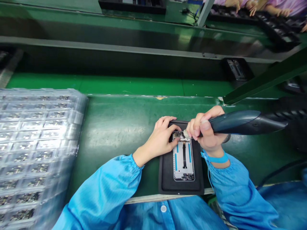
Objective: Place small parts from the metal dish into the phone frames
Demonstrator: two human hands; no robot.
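Lying flat: phone frame (180, 161), far-left corner touching left hand (161, 138).

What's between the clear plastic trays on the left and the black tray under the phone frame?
In the head view, the green tabletop lies between them, with a blue sleeve and the left hand extending over it.

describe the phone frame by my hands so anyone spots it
On the green bench, right of the clear plastic trays, find the black tray by the near edge. The phone frame lies on it, with the left hand and right hand at its far end. Blue strips flanking a dark strip set it apart from the tray.
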